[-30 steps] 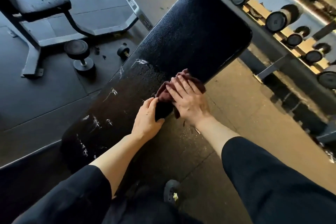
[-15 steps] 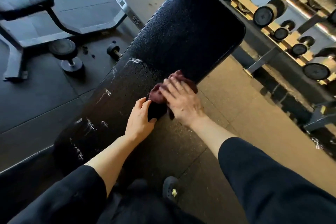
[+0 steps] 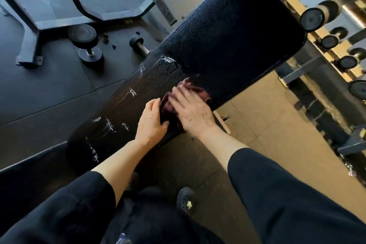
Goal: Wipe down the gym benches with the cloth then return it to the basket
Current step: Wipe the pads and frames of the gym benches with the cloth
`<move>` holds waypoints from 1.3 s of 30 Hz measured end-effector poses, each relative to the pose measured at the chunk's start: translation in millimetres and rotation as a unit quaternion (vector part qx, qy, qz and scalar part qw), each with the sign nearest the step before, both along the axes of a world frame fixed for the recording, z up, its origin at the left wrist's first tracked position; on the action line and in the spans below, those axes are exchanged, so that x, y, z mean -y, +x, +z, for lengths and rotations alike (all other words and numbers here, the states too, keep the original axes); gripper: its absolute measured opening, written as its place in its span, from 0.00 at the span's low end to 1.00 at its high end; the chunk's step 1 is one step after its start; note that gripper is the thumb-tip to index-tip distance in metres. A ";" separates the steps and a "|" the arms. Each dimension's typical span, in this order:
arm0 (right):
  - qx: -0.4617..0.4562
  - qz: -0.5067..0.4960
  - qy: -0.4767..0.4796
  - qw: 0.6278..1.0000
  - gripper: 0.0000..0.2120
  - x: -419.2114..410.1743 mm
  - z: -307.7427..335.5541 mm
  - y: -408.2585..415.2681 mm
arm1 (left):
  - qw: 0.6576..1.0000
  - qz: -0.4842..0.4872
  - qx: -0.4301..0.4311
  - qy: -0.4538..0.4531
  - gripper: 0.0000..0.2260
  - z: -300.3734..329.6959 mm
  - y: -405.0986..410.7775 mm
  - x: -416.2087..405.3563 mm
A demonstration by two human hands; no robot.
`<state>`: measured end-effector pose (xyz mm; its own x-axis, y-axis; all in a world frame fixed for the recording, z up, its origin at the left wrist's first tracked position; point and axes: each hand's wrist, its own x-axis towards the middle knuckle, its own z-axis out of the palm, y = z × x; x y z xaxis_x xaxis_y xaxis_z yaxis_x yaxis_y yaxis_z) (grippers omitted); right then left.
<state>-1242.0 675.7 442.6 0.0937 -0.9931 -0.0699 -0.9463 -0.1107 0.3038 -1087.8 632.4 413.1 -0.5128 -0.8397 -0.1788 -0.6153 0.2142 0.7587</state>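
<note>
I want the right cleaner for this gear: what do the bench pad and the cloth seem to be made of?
The bench pad looks like black vinyl or faux leather: pebbled grain, slight sheen, droplets beading on top, whitish scuffs. The cloth under the right hand looks like soft maroon fabric, perhaps microfibre: matte and bunched in folds.

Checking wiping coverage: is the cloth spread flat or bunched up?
Bunched. The maroon cloth shows rumpled folds around the right hand, which presses it flat-fingered onto the bench pad.

Two loose dumbbells (image 3: 87, 45) (image 3: 138, 44) on dark floor mats (image 3: 49, 85); dumbbell rack (image 3: 326, 31) at right.
</note>
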 end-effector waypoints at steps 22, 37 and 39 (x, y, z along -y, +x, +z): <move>-0.024 -0.112 -0.091 0.989 0.28 81.8 9.6 -7.8 | 0.997 0.069 -0.021 0.019 0.36 -17.1 -3.3 52.6; -0.038 -0.059 -0.052 0.996 0.27 142.3 10.3 -4.7 | 0.994 0.106 -0.038 -0.002 0.34 -34.3 0.0 74.8; -0.017 -0.021 -0.028 0.999 0.26 140.4 -3.3 5.3 | 0.992 0.117 -0.049 -0.010 0.34 -35.3 0.9 74.2</move>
